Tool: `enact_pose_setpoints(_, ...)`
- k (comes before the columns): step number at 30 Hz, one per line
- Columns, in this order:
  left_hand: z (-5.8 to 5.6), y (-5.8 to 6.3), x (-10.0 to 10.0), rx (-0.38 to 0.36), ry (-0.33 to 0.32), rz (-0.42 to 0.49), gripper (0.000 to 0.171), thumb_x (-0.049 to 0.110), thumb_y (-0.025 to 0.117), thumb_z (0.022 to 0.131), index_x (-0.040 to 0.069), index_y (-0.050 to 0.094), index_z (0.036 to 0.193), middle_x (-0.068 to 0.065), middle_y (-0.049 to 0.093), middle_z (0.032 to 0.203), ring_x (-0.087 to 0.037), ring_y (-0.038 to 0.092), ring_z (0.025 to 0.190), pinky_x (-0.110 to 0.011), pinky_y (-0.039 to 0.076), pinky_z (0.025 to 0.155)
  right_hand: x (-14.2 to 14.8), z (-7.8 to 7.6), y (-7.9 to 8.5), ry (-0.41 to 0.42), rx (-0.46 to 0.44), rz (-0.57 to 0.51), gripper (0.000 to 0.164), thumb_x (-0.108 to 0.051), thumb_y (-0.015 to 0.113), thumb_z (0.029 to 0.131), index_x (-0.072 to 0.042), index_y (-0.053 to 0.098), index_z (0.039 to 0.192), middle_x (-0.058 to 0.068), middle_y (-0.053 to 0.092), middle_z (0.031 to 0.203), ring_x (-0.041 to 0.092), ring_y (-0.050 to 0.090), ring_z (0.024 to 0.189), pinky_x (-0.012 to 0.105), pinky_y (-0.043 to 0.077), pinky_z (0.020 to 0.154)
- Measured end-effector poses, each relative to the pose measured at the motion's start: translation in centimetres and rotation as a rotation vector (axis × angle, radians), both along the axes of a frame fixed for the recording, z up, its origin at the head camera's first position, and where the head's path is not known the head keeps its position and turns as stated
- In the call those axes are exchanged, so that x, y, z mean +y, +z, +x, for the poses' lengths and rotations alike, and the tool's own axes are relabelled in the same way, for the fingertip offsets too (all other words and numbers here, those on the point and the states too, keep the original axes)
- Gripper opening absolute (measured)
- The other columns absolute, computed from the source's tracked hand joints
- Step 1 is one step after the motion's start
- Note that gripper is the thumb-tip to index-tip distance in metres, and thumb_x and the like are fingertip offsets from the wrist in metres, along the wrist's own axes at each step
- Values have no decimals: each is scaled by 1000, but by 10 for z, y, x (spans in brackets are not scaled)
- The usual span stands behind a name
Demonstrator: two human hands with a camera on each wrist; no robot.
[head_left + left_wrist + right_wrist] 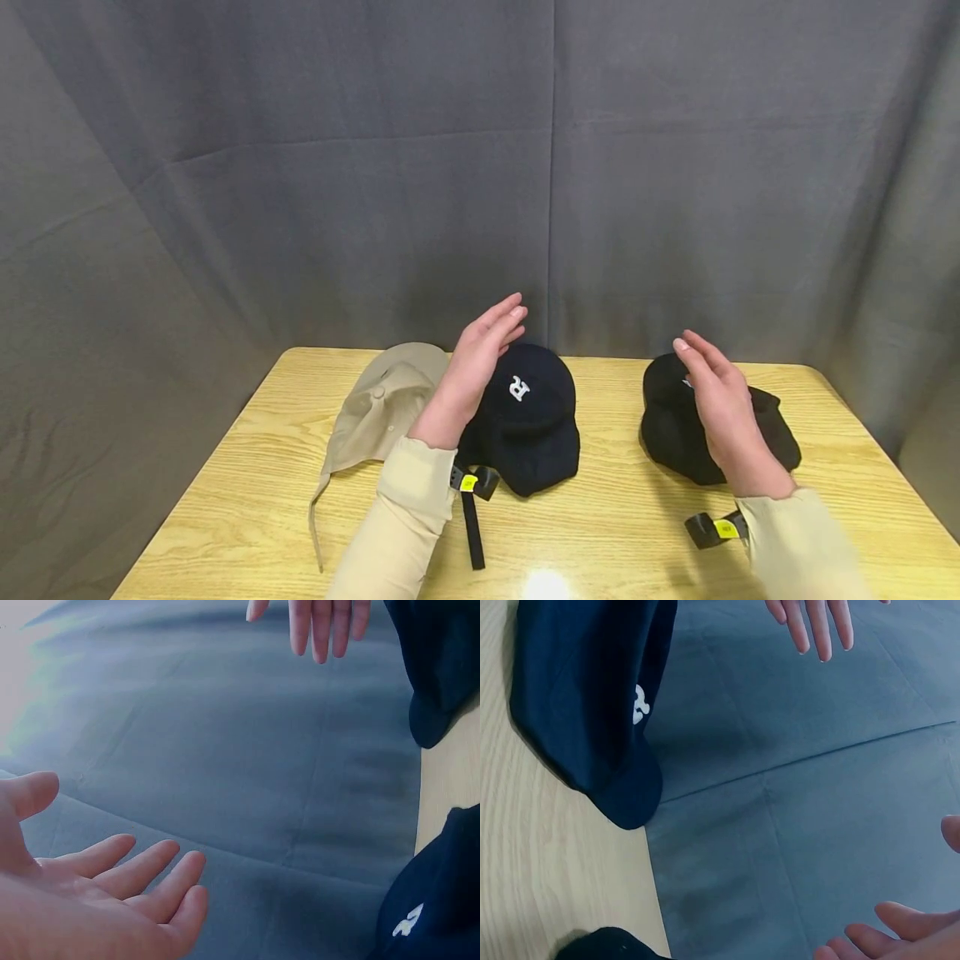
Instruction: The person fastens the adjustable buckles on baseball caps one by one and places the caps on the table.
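The person holds both hands raised over the bench [247,508], the left hand [474,367] in front of the gap between the beige cap [386,408] and the navy cap [543,400], the right hand [723,408] over the black cap [670,417]. On each hand the fingers are extended and lightly bent, well opened, with nothing held, and the wrist views show both clear of the caps. All three caps lie on the bench, beige and navy side by side on the left, black well apart on the right

Handling any of these well would seem to call for lowering the hand straight down and pinching a brim or crown edge, rather than pressing the soft crown flat. The beige cap's thin strap [312,521] trails over the bench (an easy thing to snag), so the left sleeve [408,508] had best be kept clear of it
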State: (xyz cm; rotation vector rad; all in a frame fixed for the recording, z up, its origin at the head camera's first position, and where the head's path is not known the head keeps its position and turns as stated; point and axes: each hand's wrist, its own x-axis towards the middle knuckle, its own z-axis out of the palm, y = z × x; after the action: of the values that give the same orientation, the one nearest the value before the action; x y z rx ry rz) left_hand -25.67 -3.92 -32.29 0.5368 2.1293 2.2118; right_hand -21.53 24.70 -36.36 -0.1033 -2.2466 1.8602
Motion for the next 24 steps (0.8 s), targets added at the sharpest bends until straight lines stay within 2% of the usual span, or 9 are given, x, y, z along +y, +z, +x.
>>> enact_pose_setpoints(9, -4, -8, -18, 10, 66, -31, 48, 32, 50, 97, 12, 44, 140, -3, 41, 142, -22, 45, 123, -42, 27, 104, -12, -2, -9, 59, -36, 31, 77, -55, 47, 92, -7, 25, 148, 11, 17, 153, 35, 22, 135, 51, 14, 108)
enact_pose_setpoints(15, -9, -9, -33, -44, 95, -56, 49, 33, 50, 96, 12, 43, 140, -5, 38, 144, -23, 43, 124, -44, 22, 106, -21, -6, -12, 77, -65, 61, 78, -57, 47, 91, -8, 25, 148, 12, 19, 152, 36, 24, 134, 52, 16, 107)
enact_pose_setpoints(21, -16, -15, -45, -95, 94, -74, 51, 34, 49, 97, 10, 41, 141, -5, 36, 145, -25, 39, 126, -46, 21, 106, -31, -10, -14, 103, -83, 79, 79, -58, 47, 90, -8, 27, 147, 11, 21, 151, 31, 23, 135, 49, 21, 106)
enact_pose_setpoints(24, -20, -22, -49, -130, 109, -66, 50, 34, 50, 96, 8, 42, 139, -6, 36, 144, -27, 38, 127, -47, 22, 105, -18, -43, -63, 94, -56, 106, 73, -60, 49, 89, -17, 33, 146, 3, 28, 149, 25, 28, 133, 49, 27, 103)
